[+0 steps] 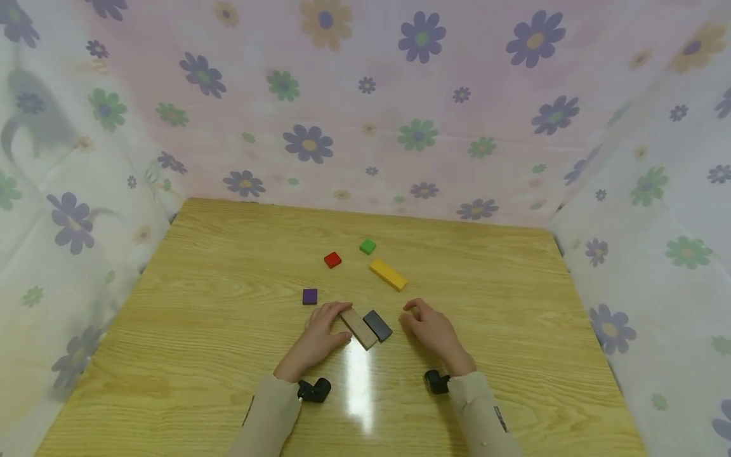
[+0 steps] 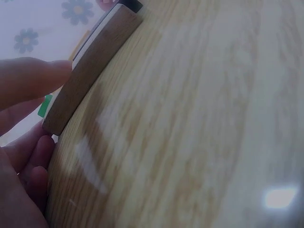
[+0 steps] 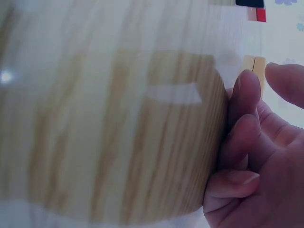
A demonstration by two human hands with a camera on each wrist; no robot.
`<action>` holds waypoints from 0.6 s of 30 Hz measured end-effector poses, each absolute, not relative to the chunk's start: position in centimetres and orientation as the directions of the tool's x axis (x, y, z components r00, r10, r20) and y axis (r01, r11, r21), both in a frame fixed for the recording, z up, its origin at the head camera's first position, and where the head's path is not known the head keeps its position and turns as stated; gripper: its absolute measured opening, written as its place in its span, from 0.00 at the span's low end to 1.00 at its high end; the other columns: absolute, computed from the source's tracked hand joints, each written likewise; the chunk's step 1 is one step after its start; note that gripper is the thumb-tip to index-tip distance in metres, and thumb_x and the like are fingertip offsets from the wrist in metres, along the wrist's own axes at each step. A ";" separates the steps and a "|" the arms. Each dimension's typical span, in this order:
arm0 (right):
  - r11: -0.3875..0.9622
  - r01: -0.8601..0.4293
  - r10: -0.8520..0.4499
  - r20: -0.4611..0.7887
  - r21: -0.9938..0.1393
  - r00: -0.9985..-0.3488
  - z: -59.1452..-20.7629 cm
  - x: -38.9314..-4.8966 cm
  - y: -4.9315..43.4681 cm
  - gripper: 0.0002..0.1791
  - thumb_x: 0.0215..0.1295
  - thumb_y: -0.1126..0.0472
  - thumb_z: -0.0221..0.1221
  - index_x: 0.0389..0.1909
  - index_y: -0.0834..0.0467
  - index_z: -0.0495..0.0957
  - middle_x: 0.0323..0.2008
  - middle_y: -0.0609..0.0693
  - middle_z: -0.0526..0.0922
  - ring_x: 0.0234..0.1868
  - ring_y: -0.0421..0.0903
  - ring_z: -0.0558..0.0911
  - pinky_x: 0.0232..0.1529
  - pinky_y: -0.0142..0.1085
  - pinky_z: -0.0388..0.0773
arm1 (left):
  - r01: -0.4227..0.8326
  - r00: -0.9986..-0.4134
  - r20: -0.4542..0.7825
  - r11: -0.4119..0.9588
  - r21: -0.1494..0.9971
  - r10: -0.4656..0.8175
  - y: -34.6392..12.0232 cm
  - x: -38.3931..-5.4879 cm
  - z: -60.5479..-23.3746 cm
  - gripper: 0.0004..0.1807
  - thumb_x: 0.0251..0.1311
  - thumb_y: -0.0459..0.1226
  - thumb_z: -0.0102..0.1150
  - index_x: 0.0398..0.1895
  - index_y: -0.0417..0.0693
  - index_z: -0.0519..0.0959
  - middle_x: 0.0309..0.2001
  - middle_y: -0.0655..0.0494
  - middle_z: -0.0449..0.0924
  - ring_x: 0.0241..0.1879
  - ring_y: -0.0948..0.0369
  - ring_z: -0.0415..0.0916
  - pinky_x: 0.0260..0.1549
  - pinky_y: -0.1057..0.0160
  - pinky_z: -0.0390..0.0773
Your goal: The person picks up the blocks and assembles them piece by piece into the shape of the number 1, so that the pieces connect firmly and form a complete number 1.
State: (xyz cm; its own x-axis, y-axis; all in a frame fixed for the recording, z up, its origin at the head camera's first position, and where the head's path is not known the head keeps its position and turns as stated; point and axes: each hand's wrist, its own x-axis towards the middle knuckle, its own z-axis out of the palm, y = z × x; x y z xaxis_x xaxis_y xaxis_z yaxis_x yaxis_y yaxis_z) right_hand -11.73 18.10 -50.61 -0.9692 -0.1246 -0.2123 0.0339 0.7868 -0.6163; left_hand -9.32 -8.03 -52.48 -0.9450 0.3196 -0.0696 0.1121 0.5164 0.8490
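Note:
My left hand (image 1: 321,330) is at a long brown wooden block (image 1: 358,328) lying slantwise on the table. Its index fingertip meets the block's far end, and the thumb reaches the long side. The left wrist view shows the thumb (image 2: 40,78) against that wooden block (image 2: 90,71), with other fingers curled by its end. A shorter black block (image 1: 377,325) lies along the brown one's right side. To the right, my right hand (image 1: 434,330) hovers low over the table, fingers (image 3: 244,137) loosely bent, holding nothing. A yellow block (image 1: 388,274) lies beyond it.
Farther back lie a small red block (image 1: 333,259) and a green block (image 1: 368,246). A purple square block (image 1: 309,296) is left of the left hand. Flower-patterned cloth (image 1: 365,114) hangs around the wooden table (image 1: 485,273) at the back and sides.

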 end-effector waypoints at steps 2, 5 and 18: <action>0.790 0.025 -0.130 -0.207 -0.613 -0.970 -50.6 -11.8 17.9 0.13 0.62 0.49 0.52 0.45 0.50 0.72 0.18 0.47 0.68 0.16 0.43 0.65 0.19 0.36 0.61 | 0.115 -0.944 -0.070 0.522 0.845 0.322 -8.0 -9.4 -52.6 0.29 0.55 0.42 0.58 0.61 0.60 0.63 0.61 0.61 0.59 0.62 0.57 0.49 0.56 0.46 0.48; 0.798 0.015 -0.137 -0.205 -0.602 -0.969 -50.7 -11.8 17.6 0.15 0.62 0.49 0.52 0.47 0.49 0.71 0.18 0.46 0.69 0.17 0.43 0.66 0.20 0.35 0.62 | 0.117 -0.944 -0.072 0.530 0.840 0.322 -8.0 -9.5 -52.7 0.27 0.55 0.42 0.58 0.60 0.61 0.65 0.60 0.62 0.59 0.61 0.58 0.49 0.55 0.47 0.48; 0.799 -0.050 -0.217 -0.209 -0.599 -0.954 -50.9 -11.9 16.3 0.26 0.60 0.44 0.52 0.59 0.49 0.65 0.21 0.43 0.70 0.18 0.41 0.67 0.22 0.35 0.64 | 0.141 -0.956 -0.046 0.590 0.795 0.290 -7.4 -9.5 -53.1 0.28 0.53 0.39 0.60 0.60 0.60 0.67 0.57 0.56 0.60 0.57 0.55 0.52 0.50 0.49 0.50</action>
